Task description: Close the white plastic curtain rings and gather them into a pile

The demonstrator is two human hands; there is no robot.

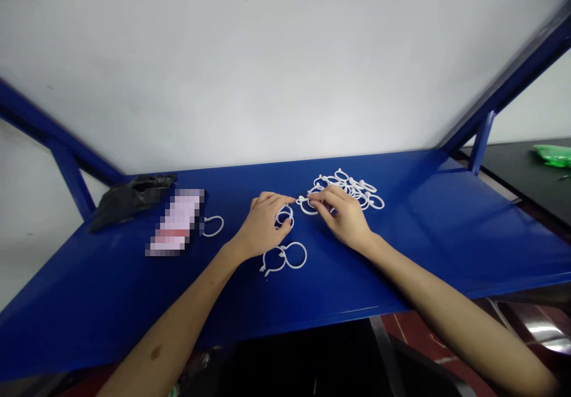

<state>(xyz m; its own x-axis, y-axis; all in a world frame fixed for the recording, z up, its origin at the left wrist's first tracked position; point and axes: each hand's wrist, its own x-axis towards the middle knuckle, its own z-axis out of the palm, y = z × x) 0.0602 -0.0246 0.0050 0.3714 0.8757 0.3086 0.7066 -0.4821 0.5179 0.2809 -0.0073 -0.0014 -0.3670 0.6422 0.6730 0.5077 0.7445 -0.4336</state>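
My right hand (341,214) has thumb and forefinger pinched on a white plastic curtain ring (307,211) at the near left side of a pile of similar rings (352,188). Opposite it, my left hand (264,226) reaches in with its forefinger stretched toward that ring and the thumb apart. Between this thumb and forefinger show a couple of white rings (284,213), partly hidden by the hand. Closer to me, two overlapping rings (295,255) lie on the table, just below the left hand. Another single ring (214,226) rests farther left.
The blue table (357,278) backs onto a white wall, with slanted blue frame bars (479,141) at both sides. A black plastic bag (127,201) and a pixelated pinkish flat item (177,221) lie at left. A green packet (553,155) sits on a dark surface at far right.
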